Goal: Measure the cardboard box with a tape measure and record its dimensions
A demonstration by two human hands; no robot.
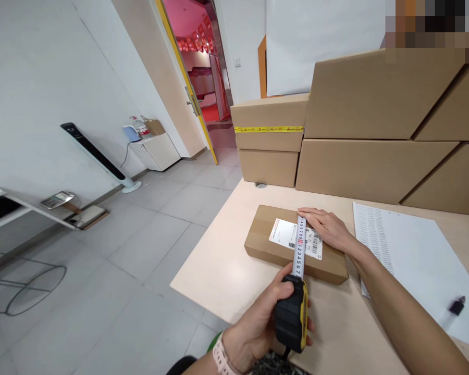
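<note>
A small flat cardboard parcel [266,239] with a white shipping label [285,233] lies on the light wooden table [219,271]. My left hand [258,323] is closed round a black and yellow tape measure [292,315] at the near side of the parcel. Its white blade [300,245] runs across the parcel's top to the far edge. My right hand [328,229] lies flat on the parcel, fingers stretched, pressing the blade's end at the far edge.
Large cardboard boxes [375,130] are stacked along the table's far side, one with yellow tape. A printed sheet [414,260] with a black pen [456,306] lies to the right. On the left are tiled floor, a tower fan [97,156], a low cabinet and an open doorway.
</note>
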